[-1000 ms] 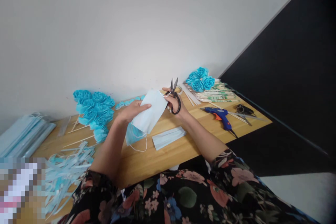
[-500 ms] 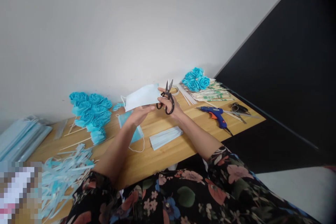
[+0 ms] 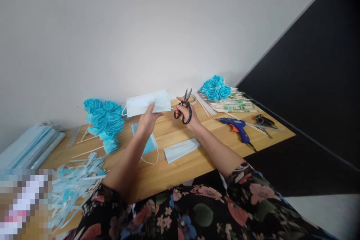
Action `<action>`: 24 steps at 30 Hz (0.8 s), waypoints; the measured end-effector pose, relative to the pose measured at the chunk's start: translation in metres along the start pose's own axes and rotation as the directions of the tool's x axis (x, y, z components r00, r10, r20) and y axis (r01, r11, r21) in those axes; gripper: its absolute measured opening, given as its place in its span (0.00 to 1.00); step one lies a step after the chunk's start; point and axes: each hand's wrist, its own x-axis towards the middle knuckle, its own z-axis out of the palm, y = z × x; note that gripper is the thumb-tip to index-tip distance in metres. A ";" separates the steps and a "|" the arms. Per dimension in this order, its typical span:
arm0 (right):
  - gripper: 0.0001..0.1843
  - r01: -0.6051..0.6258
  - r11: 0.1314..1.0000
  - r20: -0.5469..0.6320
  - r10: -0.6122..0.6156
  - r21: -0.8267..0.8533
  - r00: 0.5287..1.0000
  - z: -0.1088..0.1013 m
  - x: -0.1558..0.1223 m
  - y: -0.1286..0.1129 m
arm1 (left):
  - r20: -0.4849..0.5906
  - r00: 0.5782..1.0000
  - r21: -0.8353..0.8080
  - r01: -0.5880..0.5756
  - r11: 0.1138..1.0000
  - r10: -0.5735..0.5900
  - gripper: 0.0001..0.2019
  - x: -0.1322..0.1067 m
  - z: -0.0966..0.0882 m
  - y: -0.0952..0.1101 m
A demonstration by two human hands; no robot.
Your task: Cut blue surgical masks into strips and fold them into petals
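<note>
My left hand [image 3: 146, 121] pinches the lower edge of a light blue face mask [image 3: 149, 103] and holds it flat above the wooden table [image 3: 174, 165], long side level. My right hand [image 3: 188, 114] grips black scissors [image 3: 184, 105], blades slightly apart and pointing up, just right of the mask by its ear loop. Below my hands lie another blue mask [image 3: 147, 142] with a white loop and a folded pale mask [image 3: 181, 149].
Blue fabric roses [image 3: 104, 122] lie at the left, more roses [image 3: 215, 87] on a bundle of sticks [image 3: 233, 102] at the back right. A blue glue gun [image 3: 236, 126] and pliers [image 3: 263, 120] lie right. Stacked masks [image 3: 28, 146] and cut strips [image 3: 75, 180] lie left.
My left hand has turned the mask from a hanging slant to level and shifted it left. My right hand with the scissors stays close by its right end.
</note>
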 end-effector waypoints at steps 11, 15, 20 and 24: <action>0.29 -0.148 0.989 0.346 0.130 0.025 0.929 0.008 -0.012 -0.005 | -0.019 0.982 -0.014 -0.188 0.982 0.188 0.20 0.007 -0.006 0.041; 0.32 -0.180 0.978 0.485 0.206 -0.101 0.850 0.009 -0.019 -0.005 | 0.005 0.980 0.005 -0.199 0.980 0.198 0.15 0.005 -0.007 0.042; 0.31 -0.063 0.973 0.491 0.168 -0.222 0.855 0.011 -0.023 -0.008 | 0.024 0.986 0.117 -0.167 0.979 0.165 0.12 -0.002 -0.005 0.033; 0.32 0.056 0.956 0.486 0.096 -0.288 0.869 0.015 -0.027 -0.015 | 0.035 0.988 0.292 -0.151 0.944 0.147 0.13 -0.009 -0.004 0.028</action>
